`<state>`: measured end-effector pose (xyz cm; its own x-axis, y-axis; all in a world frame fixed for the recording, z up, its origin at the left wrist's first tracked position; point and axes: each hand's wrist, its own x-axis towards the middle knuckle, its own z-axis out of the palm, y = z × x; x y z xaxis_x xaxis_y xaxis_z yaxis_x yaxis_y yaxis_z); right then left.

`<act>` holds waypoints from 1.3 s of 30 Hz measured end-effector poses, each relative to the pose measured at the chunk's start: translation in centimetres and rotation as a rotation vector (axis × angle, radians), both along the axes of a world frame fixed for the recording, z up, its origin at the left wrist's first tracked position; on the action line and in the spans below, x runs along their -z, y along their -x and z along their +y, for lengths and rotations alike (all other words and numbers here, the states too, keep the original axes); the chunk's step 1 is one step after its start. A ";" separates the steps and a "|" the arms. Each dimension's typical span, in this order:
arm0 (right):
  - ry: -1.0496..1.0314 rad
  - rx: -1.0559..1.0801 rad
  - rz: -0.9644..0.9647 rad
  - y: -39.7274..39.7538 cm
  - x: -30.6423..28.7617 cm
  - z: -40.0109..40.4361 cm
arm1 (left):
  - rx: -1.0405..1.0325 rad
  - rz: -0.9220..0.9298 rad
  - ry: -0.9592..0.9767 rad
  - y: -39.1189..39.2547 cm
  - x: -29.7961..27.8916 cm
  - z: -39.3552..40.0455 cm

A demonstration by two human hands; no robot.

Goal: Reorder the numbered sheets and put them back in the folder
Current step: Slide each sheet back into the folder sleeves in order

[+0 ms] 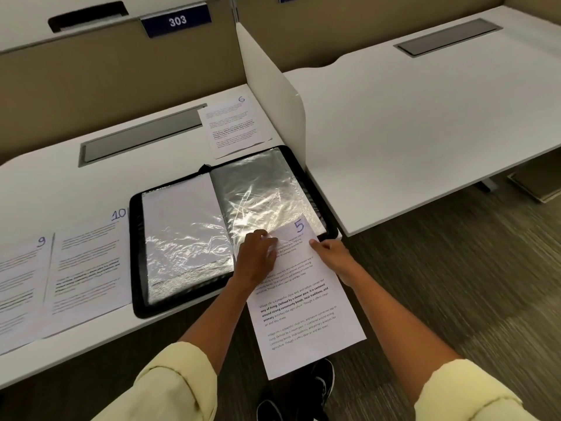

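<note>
A black zip folder (138, 268) lies open on the white desk, its clear plastic sleeves (261, 189) shining. Sheet 5 (303, 314) sticks out over the desk's front edge, with its top end at the lower edge of the right-hand sleeve. My left hand (258, 259) pinches the sleeve's opening and the sheet's top left part. My right hand (334, 258) pinches the sheet's right edge. Sheet 6 (233, 126) lies beyond the folder. Sheets 10 (91, 262) and 9 (21, 278) lie side by side left of it.
A white divider panel (273, 95) stands right of the folder, with a second white desk (425, 117) beyond it. A grey cable hatch (142, 138) is set into the desk behind the folder. My shoes (321, 381) show on the carpet below.
</note>
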<state>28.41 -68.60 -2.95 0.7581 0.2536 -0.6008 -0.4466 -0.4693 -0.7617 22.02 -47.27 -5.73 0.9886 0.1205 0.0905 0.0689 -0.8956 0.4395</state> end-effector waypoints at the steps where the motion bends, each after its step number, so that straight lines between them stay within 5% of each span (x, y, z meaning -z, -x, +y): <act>1: -0.027 0.005 0.025 0.3 0.3 -0.4 | -0.001 -0.003 0.003 0.0 0.1 0.0; 10: -0.240 0.093 0.304 5.4 0.4 -6.1 | 0.035 0.019 0.048 0.3 0.0 0.2; 16: -0.640 0.491 0.502 10.3 0.8 -8.1 | 0.106 0.146 0.164 0.4 -0.2 1.5; 20: -0.846 0.699 0.471 14.3 1.6 -7.7 | 0.130 0.199 0.235 0.7 0.0 1.9; 24: -0.848 0.746 0.408 17.5 1.9 -6.1 | 0.171 0.221 0.226 1.3 0.2 1.9; 30: -0.775 0.801 0.377 19.5 2.4 -4.0 | 0.011 -0.033 0.285 2.8 -0.7 1.6; 39: -0.738 0.861 0.369 19.7 2.3 -1.9 | 0.014 0.083 0.062 5.5 0.0 5.5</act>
<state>8.69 -70.46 -5.30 0.6602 0.1221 -0.7411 -0.6490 0.5894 -0.4811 16.50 -41.80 -5.78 0.9940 0.1096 0.0011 0.0952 -0.8679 0.4875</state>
